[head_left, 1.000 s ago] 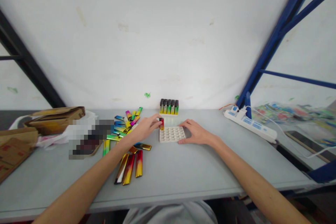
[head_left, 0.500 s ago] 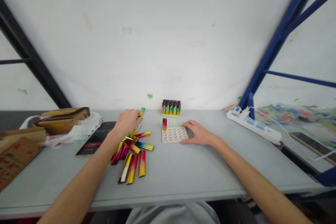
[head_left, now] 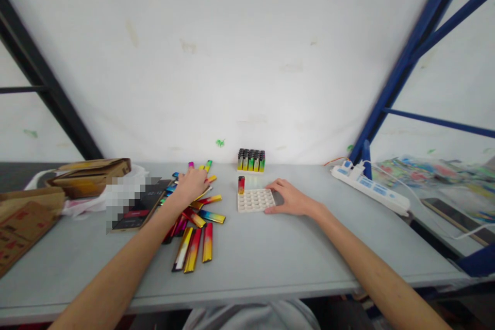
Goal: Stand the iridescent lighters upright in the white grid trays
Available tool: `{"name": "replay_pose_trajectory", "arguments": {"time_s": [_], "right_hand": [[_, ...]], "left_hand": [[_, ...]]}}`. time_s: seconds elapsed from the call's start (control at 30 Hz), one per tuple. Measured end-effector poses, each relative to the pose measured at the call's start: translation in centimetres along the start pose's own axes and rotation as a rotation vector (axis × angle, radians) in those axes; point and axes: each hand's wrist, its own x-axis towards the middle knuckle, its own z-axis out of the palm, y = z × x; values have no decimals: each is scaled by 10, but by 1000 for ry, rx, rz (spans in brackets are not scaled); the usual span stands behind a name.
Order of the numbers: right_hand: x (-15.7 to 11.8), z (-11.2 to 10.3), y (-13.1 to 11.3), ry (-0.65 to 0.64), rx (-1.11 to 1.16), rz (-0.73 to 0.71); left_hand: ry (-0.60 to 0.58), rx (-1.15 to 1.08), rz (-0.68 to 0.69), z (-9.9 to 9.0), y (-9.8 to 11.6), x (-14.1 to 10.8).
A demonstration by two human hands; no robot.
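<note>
Head view: right hand grips a dimpled, rectangular white tray.

The lit screen of the smartphone on the left shows pale digits that seem to read 02:12, its smaller text too blurred to make out; red print on the cardboard box is likewise illegible

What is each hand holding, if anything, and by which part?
The right hand holds the white tray by its right end. The left hand is over the lighters; whether it grips one is unclear.
</note>
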Motion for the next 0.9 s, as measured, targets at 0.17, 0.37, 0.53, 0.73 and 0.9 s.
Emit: {"name": "replay_pose_trajectory", "arguments": {"time_s": [0.17,0.37,0.53,0.73,0.9], "right_hand": [[0,0,-1,-1,16,1],[0,1,0,2,16,-7],[1,3,2,13,22,-21],[0,2,1,5,10,-8],[-1,-1,-3,2,15,-4]], "left_hand": [[218,-403,161,3,-1,4],[231,-1252,171,-20,20,-7],[132,-1620,148,-45,43,-27],[-99,-1742,261,-50,70,-48],[-302,-1837,235,-47,84,-56]]}}
